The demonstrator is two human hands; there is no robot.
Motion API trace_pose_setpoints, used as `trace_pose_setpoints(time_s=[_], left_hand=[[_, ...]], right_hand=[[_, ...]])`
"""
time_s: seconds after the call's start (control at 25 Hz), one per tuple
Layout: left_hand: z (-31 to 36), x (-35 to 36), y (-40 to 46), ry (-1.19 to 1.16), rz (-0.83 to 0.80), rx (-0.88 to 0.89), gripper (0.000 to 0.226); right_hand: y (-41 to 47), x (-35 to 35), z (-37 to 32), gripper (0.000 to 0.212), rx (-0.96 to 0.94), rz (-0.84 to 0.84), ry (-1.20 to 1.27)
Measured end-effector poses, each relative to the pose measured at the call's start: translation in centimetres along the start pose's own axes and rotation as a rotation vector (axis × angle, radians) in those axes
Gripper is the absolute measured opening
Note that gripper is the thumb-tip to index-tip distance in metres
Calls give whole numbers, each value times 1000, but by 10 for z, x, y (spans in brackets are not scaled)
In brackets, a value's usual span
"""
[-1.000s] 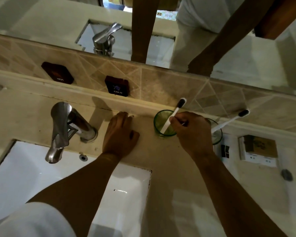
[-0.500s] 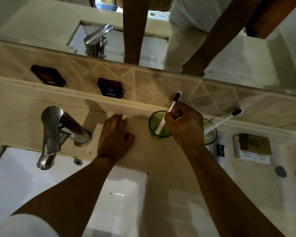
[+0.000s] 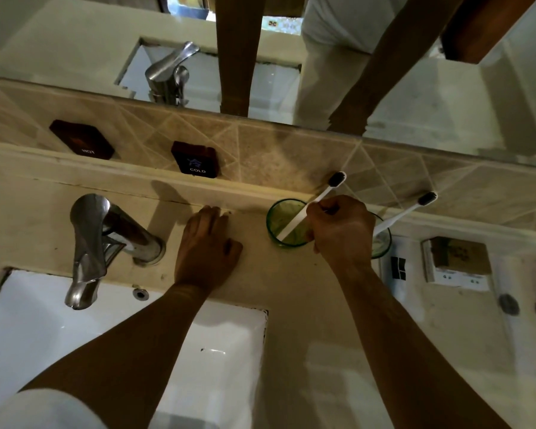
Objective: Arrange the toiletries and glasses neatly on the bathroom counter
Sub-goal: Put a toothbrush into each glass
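Two green-tinted glasses stand by the backsplash on the beige counter [image 3: 291, 305]. The left glass [image 3: 279, 218] holds a white toothbrush [image 3: 324, 195] with a dark head, leaning up to the right. My right hand [image 3: 342, 232] pinches that toothbrush's handle above the glass. The right glass [image 3: 382, 243] is partly hidden behind my right hand, and a second white toothbrush [image 3: 406, 212] leans out of it. My left hand [image 3: 206, 246] rests flat on the counter, left of the glasses, holding nothing.
A steel faucet [image 3: 96, 243] juts over the white sink [image 3: 59, 335] at the left. Dark HOT [image 3: 82, 139] and COLD [image 3: 195, 159] plaques sit on the tiled backsplash. A brown-and-white box [image 3: 457, 263] and a white packet [image 3: 395, 270] lie at the right. A mirror runs above.
My right hand has shifted slightly on the toothbrush, which still leans in the left glass. The left hand stays flat in place; the view has drifted a little.
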State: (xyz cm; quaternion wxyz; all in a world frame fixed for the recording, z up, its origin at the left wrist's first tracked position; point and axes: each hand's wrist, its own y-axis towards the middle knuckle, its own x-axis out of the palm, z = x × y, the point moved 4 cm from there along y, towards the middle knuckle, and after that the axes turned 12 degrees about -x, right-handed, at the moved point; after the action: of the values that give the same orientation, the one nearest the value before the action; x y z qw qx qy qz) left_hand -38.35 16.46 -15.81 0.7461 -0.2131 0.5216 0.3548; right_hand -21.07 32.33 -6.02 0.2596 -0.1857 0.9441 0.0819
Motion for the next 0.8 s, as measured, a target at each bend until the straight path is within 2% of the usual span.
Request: trace_pose_setpoints(time_s=[0.12,0.4,0.8], left_hand=[[0,0,0,-7,1,-2,51],[1,0,1,-6,-26,-17,52],[3,-2,0,13,-16,-11,51]], right_hand=[[0,-4,-3,25,-10,-55,-109],[4,-16,-8,29,86,-185,-110],[4,-14,-7,28,124,-195,-110]])
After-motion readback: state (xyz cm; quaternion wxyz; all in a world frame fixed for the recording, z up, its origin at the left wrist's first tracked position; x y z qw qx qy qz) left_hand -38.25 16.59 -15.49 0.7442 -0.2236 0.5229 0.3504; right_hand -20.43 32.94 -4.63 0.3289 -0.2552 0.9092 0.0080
